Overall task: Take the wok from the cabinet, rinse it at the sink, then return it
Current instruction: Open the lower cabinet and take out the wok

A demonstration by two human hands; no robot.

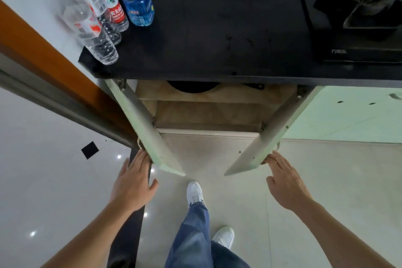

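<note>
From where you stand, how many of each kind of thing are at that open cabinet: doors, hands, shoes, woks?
Cabinet doors: 2
Hands: 2, left hand and right hand
White shoes: 2
Wok: 1
Total: 7

black countertop (206,28): water bottles (104,17) at left end, gas hob (356,28) at right | cabinet shelf (228,96): wok (191,87)

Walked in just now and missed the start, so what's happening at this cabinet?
A person stands facing the under-counter cabinet with both doors open. The left hand rests straight fingers on the edge of the left door, and the right hand touches the edge of the right door. The dark wok sits on the upper shelf inside, half hidden under the countertop, with neither hand on it.
</note>
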